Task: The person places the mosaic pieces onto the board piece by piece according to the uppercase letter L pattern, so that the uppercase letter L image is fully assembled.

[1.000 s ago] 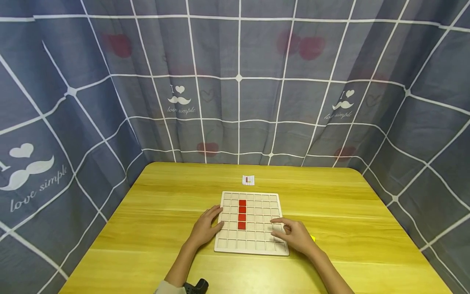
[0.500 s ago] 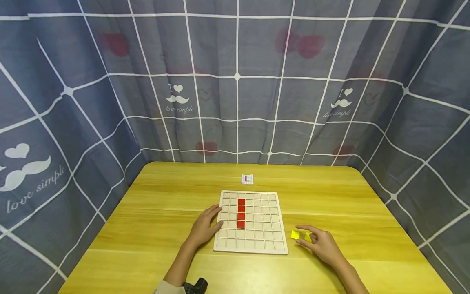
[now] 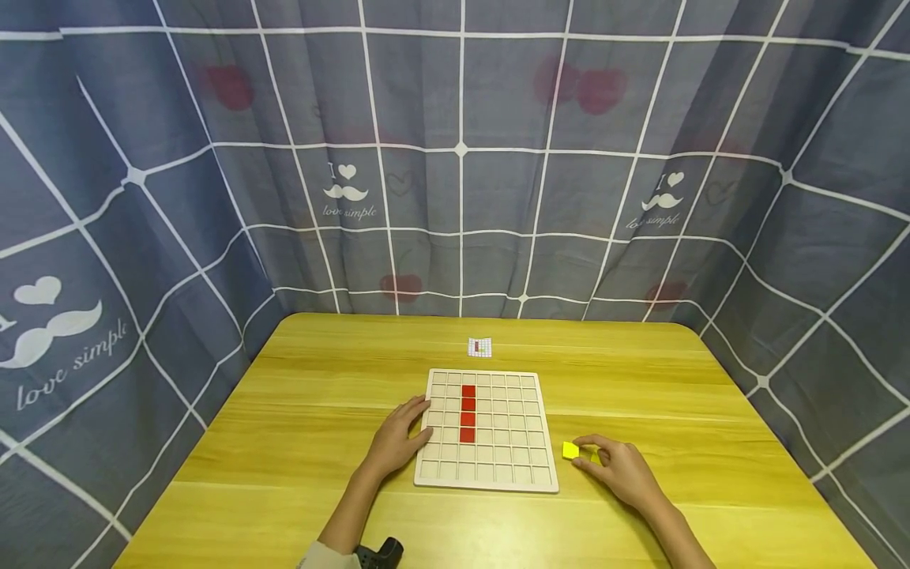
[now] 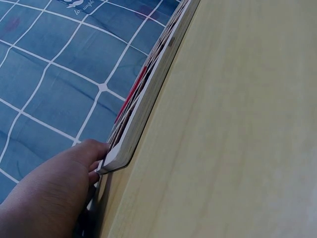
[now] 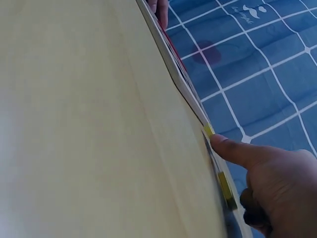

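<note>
A pale wooden grid board (image 3: 498, 466) lies flat on the table, with several red squares (image 3: 468, 420) in one column. My left hand (image 3: 393, 442) rests at the board's left edge, fingertips and thumb touching it; the left wrist view shows the thumb (image 4: 94, 148) at a corner. To the board's right, my right hand (image 3: 622, 470) pinches a small yellow square tile (image 3: 570, 450) between thumb and forefinger. A second yellow tile (image 5: 227, 191) lies under that hand, partly hidden in the head view.
Behind the board, a small printed grid card (image 3: 479, 348) lies on the yellow wooden table (image 3: 320, 379). A blue checked curtain (image 3: 498, 197) hangs around the table's back and sides. A dark band (image 3: 380, 553) is on the left wrist.
My right hand has moved from over the board's right side to the yellow tiles and closed on the nearer one, which has shifted slightly. The left hand stays put.
</note>
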The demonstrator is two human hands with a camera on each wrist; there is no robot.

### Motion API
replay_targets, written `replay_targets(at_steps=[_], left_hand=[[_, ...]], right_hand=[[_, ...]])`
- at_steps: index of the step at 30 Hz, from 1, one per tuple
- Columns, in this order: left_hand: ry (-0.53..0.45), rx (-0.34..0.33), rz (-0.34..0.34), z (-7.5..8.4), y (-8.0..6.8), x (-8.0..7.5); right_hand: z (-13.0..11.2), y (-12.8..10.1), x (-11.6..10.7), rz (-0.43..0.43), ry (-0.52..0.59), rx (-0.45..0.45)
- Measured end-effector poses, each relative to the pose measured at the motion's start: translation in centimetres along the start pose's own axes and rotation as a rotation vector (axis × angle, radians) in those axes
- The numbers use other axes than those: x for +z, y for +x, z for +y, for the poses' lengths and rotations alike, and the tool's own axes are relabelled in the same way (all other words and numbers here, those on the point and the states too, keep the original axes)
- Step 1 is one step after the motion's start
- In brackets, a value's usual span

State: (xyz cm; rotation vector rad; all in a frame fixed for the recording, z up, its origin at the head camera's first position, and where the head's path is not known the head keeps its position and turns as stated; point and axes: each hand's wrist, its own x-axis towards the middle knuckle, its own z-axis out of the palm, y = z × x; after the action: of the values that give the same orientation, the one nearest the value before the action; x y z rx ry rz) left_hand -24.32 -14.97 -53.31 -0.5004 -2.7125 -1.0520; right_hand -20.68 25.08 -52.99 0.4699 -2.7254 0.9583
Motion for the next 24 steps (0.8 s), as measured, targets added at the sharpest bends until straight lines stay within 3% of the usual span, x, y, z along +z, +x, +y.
replay_targets(at_steps=[6,15,24], left_hand=[[0.006,0.0,0.0,0.0,0.0,0.0],[-0.001,0.006,-0.001,0.1,0.0,-0.1],[0.002,0.011,0.001,0.1,0.0,-0.1]], right_hand=[[-1.4,1.3,0.5,0.019,0.042,-0.067],[-4.3,3.3,3.3,-0.035,0.081,-0.188],[-6.6,4.9,6.1,-0.076,0.097,-0.201]])
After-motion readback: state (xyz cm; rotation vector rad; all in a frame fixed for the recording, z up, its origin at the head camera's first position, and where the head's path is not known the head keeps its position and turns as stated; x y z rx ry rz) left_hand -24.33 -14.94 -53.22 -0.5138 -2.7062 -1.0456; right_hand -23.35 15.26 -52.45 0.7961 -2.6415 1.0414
